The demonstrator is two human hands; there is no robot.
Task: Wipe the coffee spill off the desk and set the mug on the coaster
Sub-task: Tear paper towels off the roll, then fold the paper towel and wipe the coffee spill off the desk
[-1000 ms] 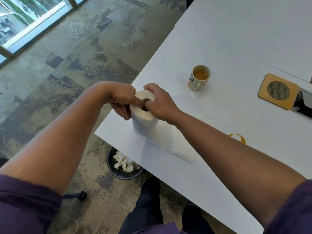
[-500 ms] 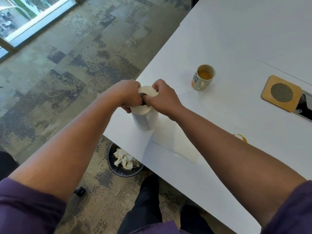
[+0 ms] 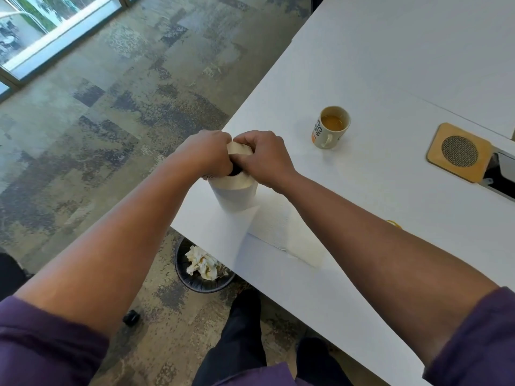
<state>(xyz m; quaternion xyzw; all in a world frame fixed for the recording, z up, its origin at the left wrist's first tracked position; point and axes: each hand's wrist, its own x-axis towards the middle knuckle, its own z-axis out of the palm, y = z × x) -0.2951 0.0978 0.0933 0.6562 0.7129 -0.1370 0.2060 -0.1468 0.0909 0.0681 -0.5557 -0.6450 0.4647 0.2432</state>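
Observation:
A white paper towel roll (image 3: 236,192) stands upright near the desk's left corner, a loose sheet (image 3: 281,232) trailing from it flat across the desk. My left hand (image 3: 207,153) and my right hand (image 3: 263,157) both grip the top of the roll, fingers curled over its rim and core. A cream mug (image 3: 330,130) with coffee in it stands further back on the white desk (image 3: 376,79). The square wooden coaster (image 3: 458,151) lies to the mug's right. A small sliver of the coffee spill (image 3: 394,223) shows just beyond my right forearm, which hides the rest.
A black waste bin (image 3: 203,270) with crumpled paper sits on the carpet under the desk's left corner. A cable slot (image 3: 501,176) opens in the desk right of the coaster. My legs are below the desk's near edge.
Both hands have closed in over the top of the roll, the left one shifting from its side onto the rim. The sheet still lies flat.

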